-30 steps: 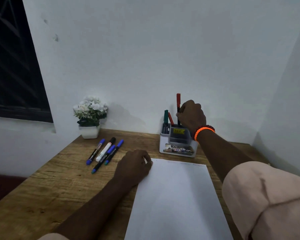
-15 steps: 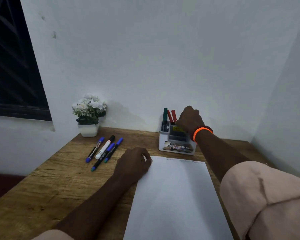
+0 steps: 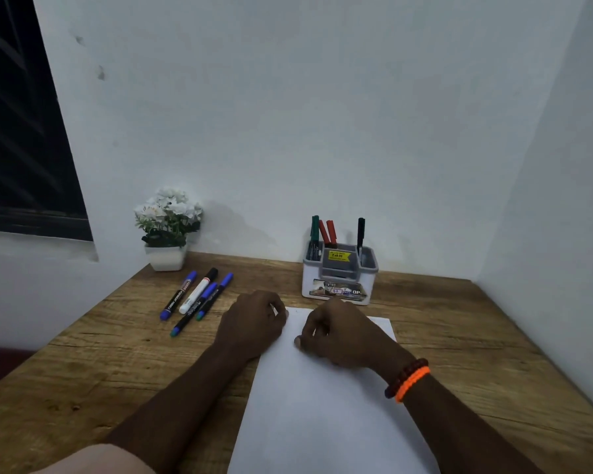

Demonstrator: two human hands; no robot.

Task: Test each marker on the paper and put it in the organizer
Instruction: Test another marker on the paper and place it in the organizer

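A white sheet of paper point(image 3: 322, 422) lies on the wooden desk point(image 3: 459, 336). My left hand point(image 3: 254, 323) rests on its top-left corner with curled fingers. My right hand point(image 3: 339, 336) hovers over the sheet's top edge, fingers loosely curled and holding nothing. Behind them stands the white and grey organizer point(image 3: 370, 265), with a green marker point(image 3: 314, 230), two red markers point(image 3: 327, 232) and a dark marker point(image 3: 361, 234) upright in it. Several loose markers point(image 3: 197, 292), mostly blue-capped and one white with a black cap, lie on the desk left of my left hand.
A small white pot of white flowers point(image 3: 166, 227) sits at the back left corner. White walls close the desk at the back and right. A dark window point(image 3: 21, 148) is on the left. The desk's left edge drops off.
My right hand lowered a red marker into the organizer, let go of it and drew back over the paper. My left hand has stayed on the paper's corner.
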